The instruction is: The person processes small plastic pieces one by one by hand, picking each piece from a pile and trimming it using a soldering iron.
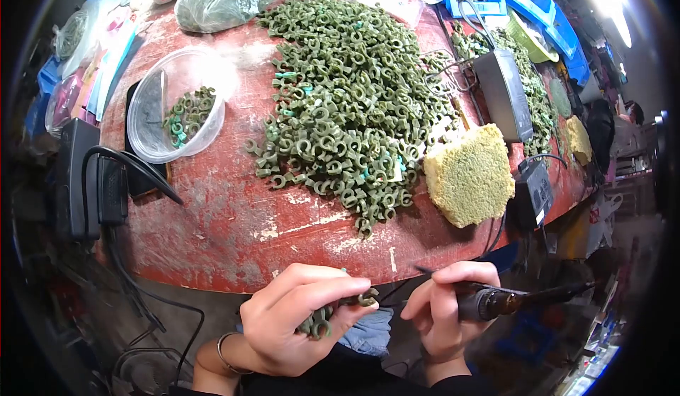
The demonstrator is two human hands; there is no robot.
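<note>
My left hand (301, 318) is closed around several small green C-shaped pieces (317, 323). One more such piece (367, 297) sits at its thumb and fingertips. In my right hand (446, 318) is a black pen-shaped tool (489, 300), gripped with its thin dark tip pointing left, toward my left hand but apart from it. Both hands are in front of the table's near edge. Beyond them, a large heap of the same green pieces (354, 98) is spread over the red table (212, 233), with a few brighter teal ones among them.
A clear round tub (152, 148) with some pieces stands left, near black power adapters (76, 176). A yellow porous block (471, 176) lies right of the heap, beside a dark box (504, 95) with cables. Blue bins (482, 3) and a plastic bag (227, 3) are farther back.
</note>
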